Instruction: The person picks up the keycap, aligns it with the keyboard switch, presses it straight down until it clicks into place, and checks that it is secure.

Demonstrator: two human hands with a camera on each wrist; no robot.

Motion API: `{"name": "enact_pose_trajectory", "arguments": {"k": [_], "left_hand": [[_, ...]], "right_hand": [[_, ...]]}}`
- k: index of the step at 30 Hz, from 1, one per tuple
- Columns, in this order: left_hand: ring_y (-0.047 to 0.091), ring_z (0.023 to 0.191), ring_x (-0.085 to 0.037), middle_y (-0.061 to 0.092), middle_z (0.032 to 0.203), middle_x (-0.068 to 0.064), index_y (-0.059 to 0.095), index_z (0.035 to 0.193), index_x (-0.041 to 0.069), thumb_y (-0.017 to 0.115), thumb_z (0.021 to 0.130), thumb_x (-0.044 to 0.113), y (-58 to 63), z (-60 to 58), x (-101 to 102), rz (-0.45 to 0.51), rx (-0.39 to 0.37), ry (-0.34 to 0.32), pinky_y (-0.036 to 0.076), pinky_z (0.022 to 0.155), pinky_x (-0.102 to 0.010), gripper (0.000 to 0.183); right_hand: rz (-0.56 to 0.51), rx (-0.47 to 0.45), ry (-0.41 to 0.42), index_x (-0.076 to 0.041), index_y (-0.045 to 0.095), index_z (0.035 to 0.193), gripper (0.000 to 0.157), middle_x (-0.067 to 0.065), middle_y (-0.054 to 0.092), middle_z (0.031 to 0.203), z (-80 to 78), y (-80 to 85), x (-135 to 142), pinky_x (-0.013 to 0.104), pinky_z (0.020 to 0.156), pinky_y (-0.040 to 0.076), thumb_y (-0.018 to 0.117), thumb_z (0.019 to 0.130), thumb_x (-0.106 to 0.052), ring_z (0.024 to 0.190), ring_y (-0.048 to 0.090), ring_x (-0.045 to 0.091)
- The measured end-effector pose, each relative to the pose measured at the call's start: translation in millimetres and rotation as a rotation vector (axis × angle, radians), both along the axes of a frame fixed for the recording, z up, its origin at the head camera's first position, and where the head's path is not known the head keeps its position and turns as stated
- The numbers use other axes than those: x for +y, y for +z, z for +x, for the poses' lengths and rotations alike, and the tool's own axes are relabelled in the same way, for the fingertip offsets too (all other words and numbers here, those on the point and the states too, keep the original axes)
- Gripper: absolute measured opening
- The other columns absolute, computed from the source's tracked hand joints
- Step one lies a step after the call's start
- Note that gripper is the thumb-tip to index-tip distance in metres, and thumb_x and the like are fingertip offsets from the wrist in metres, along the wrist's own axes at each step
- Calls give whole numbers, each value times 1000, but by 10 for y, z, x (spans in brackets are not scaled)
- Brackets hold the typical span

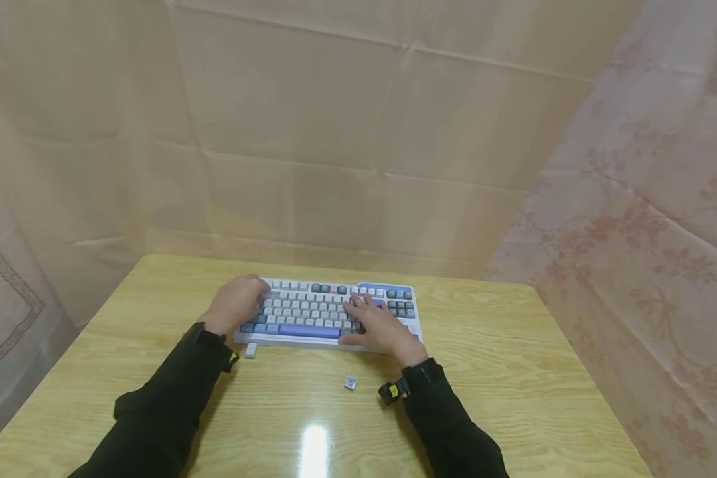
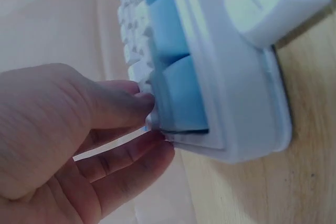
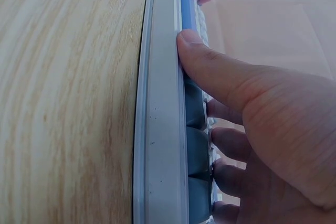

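A white keyboard (image 1: 311, 340) with white, blue, grey and purple keys lies on the table. My left hand (image 1: 237, 305) is at its left end. In the left wrist view the thumb and forefinger of that hand (image 2: 58, 124) pinch a keycap beside the blue corner keys (image 2: 184, 90), the keycap mostly hidden by the fingertips. My right hand (image 1: 382, 328) rests spread over the right part of the keys. Its thumb (image 3: 210, 61) lies along the front edge, and the other fingers reach over the dark grey keys (image 3: 198, 150).
A loose pale keycap (image 1: 251, 350) lies just in front of the keyboard's left corner. A small pale square piece (image 1: 350, 383) sits nearer the front of the wooden table (image 1: 484, 372). Beige cloth (image 1: 334, 133) hangs behind, patterned cloth (image 1: 645, 252) on the right.
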State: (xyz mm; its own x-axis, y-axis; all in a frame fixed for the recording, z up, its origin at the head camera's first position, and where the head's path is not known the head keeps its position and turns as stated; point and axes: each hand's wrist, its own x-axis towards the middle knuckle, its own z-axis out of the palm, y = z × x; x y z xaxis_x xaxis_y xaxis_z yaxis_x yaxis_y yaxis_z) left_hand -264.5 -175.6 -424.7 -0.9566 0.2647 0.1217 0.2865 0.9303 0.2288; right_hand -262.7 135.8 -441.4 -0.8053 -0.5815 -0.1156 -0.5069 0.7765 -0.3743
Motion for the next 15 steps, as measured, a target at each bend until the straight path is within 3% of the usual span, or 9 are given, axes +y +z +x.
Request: {"name": "enact_pose_trajectory", "arguments": {"k": [6,15], "left_hand": [[67,98,-35,69,110,-21,74,114,-4,69,91,0,29,29,4,44,10,-6,55,88,-52,24],[69,91,-30,72,104,-15,75,113,2,76,90,13,182,198,263,50,219,-161,58,77,-46,25]], "right_hand": [[2,-7,-2,-14,36,158,82,9,16,168,5,0,2,56,123,7,66,94,-54,155,6,31],[0,4,-7,-14,36,158,82,9,16,168,-11,-18,11,56,123,7,67,93,-54,155,8,30]]}}
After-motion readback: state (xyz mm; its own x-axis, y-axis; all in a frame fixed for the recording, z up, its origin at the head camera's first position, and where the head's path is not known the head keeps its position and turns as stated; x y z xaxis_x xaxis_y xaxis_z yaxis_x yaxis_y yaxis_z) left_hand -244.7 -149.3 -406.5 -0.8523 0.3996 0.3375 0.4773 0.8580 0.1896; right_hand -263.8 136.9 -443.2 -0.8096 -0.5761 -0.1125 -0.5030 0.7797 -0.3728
